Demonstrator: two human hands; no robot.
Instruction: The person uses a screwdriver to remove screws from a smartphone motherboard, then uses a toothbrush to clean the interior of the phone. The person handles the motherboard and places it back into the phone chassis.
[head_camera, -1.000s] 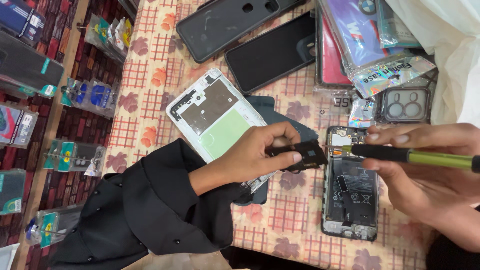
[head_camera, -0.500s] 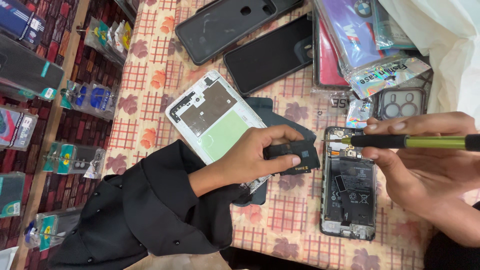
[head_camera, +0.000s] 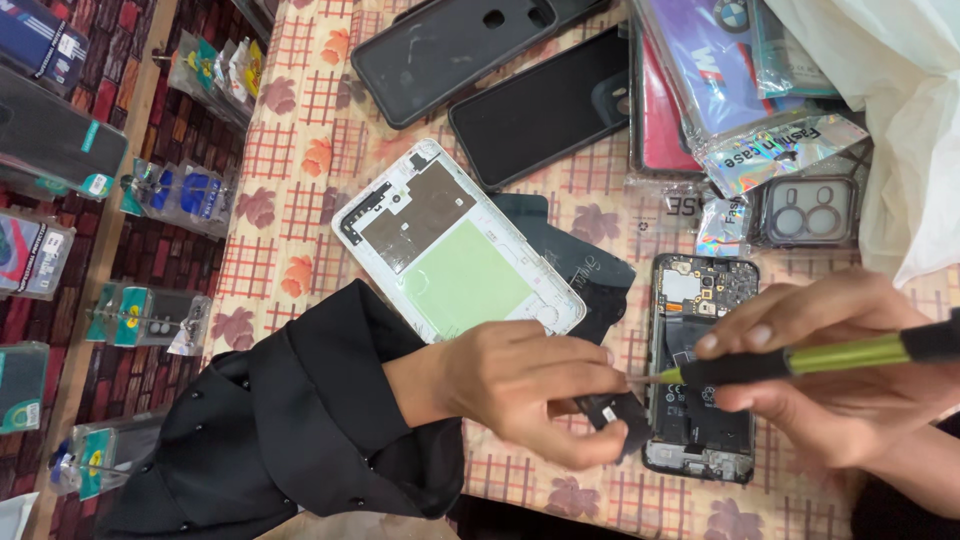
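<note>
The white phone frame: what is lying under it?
Under the white phone frame lies a dark flat cover, showing at its right edge, on the patterned tablecloth. The covered part cannot be seen.

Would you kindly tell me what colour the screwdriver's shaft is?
The screwdriver has a yellow-green shaft with black grip ends, seen best in the head view.

White phone frame (head_camera: 455, 248), two black cases (head_camera: 450, 45) (head_camera: 545, 105), packaged cases (head_camera: 740, 80), camera-lens case (head_camera: 808, 212), floral checked tablecloth (head_camera: 300, 160).

Matt black plastic case (head_camera: 450, 45); glossy foil packets (head_camera: 775, 150); printed tablecloth (head_camera: 300, 140), probably smooth vinyl.
</note>
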